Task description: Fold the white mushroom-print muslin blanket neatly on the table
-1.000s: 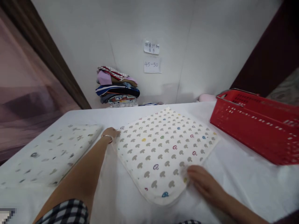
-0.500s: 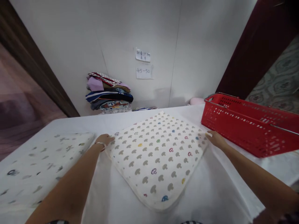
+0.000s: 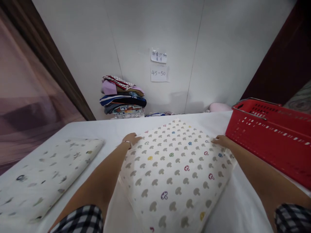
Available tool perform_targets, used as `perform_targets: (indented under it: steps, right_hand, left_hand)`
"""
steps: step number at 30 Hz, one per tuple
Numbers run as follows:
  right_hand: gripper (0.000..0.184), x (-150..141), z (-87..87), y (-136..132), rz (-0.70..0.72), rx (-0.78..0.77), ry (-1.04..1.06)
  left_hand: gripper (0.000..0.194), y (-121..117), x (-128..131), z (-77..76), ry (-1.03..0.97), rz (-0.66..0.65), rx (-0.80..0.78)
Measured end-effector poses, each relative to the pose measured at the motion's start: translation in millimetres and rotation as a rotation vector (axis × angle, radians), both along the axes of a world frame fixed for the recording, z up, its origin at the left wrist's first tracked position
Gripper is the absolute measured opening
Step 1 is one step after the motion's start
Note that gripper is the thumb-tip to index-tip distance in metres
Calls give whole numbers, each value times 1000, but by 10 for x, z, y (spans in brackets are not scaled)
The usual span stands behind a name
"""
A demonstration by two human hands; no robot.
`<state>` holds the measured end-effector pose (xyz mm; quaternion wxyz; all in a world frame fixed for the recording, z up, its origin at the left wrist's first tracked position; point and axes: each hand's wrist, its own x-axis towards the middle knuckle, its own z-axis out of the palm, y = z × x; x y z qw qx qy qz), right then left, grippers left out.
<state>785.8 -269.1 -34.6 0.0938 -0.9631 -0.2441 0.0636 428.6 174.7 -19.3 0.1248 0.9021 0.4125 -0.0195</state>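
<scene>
A white folded cloth with grey and coloured mushroom prints lies turned cornerwise on the white-covered table, one corner toward the wall. Its near corner runs out of the bottom of the view. My left hand, with a bracelet on the wrist, is closed on the cloth's far left edge. On the far right edge, my right hand has its fingers curled over the fabric. Both sets of fingertips are partly hidden by the cloth.
Another folded white cloth with dark leaf-like prints lies at the left. A red plastic basket with metal handles stands at the right. Behind are a stack of folded fabrics, a pink item and paper notes on the wall.
Both hands have shifted from the side corners to farther along the far edges. The cloth has come nearer to me, its near corner leaving the view. The view has turned slightly left.
</scene>
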Motion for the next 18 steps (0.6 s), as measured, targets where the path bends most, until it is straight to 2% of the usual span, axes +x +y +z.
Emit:
perform_targets:
  steps: [4, 7, 10, 13, 16, 18]
  right_hand:
    - [28, 19, 29, 104, -2, -1, 33]
    - [32, 90, 105, 339, -43, 24, 11]
    - [35, 196, 241, 800, -73, 112, -88]
    - [37, 209, 359, 1358, -69, 175, -196]
    - [45, 0, 366, 1756, 64, 272, -190]
    - [43, -289, 317, 1834, 210, 343, -119]
  left_hand:
    - [37, -43, 21, 1, -20, 28, 15]
    - [39, 18, -54, 51, -35, 106, 32]
    - [44, 160, -187, 84, -52, 223, 73]
    - [46, 325, -340, 50, -14, 326, 64]
    - [48, 441, -462, 3, 42, 317, 8]
    - [51, 462, -533, 7, 46, 289, -9]
